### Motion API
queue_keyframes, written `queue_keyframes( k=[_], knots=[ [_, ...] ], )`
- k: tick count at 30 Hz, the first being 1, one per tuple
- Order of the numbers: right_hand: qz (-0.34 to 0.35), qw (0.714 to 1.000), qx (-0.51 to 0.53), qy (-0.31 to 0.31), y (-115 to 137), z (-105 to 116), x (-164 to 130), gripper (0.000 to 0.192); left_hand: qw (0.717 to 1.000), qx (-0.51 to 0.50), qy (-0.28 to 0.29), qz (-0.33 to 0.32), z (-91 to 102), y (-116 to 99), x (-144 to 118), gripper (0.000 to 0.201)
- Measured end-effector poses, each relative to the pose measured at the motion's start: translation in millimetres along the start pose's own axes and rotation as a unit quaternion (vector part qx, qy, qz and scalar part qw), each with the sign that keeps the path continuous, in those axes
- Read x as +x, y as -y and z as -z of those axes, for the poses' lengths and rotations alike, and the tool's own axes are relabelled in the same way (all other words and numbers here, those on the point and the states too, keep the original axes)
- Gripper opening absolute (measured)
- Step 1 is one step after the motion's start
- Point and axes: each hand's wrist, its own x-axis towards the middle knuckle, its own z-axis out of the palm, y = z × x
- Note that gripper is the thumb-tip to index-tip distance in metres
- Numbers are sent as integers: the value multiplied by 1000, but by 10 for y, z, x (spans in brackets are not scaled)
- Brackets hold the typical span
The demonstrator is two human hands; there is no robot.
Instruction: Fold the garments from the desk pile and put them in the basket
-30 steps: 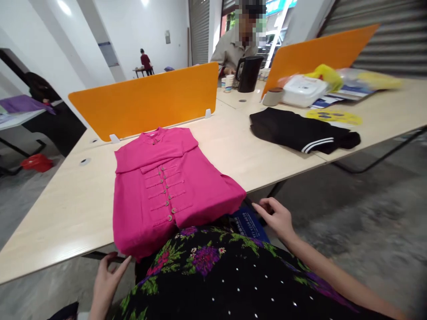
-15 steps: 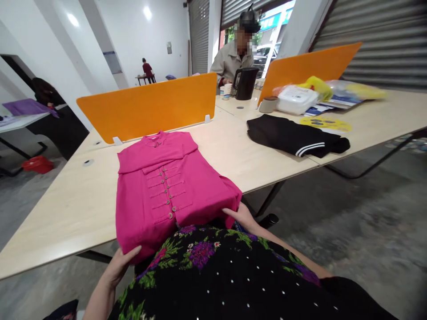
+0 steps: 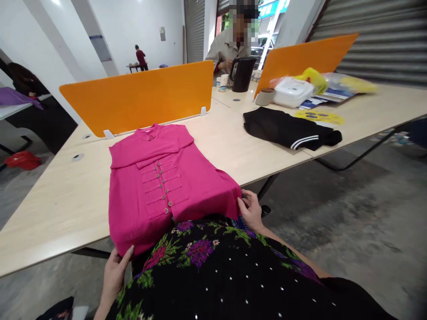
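A bright pink jacket with knotted cord fastenings and metal buttons lies front up on the light wooden table. Its sleeves are folded across the chest, and its lower hem hangs over the near table edge. My left hand pinches the hem's left corner between thumb and fingers, below the edge. At the right corner of the hem, my right hand grips the cloth with bent fingers. Part of the hem is hidden behind the flowered black garment I wear.
Orange dividers stand behind the jacket and at the right. A folded black garment lies to the right, near a tape roll, a white plastic box and a dark jug. A person sits across the table.
My right hand has shifted from lying over the hem to pinching its outer right corner. My left hand keeps its corner. The view has tilted slightly downward.
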Motion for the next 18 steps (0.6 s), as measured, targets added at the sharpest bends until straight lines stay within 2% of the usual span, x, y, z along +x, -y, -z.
queue_keyframes(
  k=[2,5,9,13,18],
  knots=[
    [9,999,-11,30,-22,25,21,34,1000,20,1,6,28,-17,-32,64],
    [27,990,-26,136,-24,34,50,35,998,48,35,22,70,-14,-80,62],
    [28,978,-35,203,24,-20,82,40,999,11,51,13,102,4,-134,63],
    [20,979,-28,202,113,-31,140,32,998,-13,48,37,89,13,-138,62],
    [52,985,14,161,265,211,175,23,998,-19,29,51,74,66,-88,54]
  ],
)
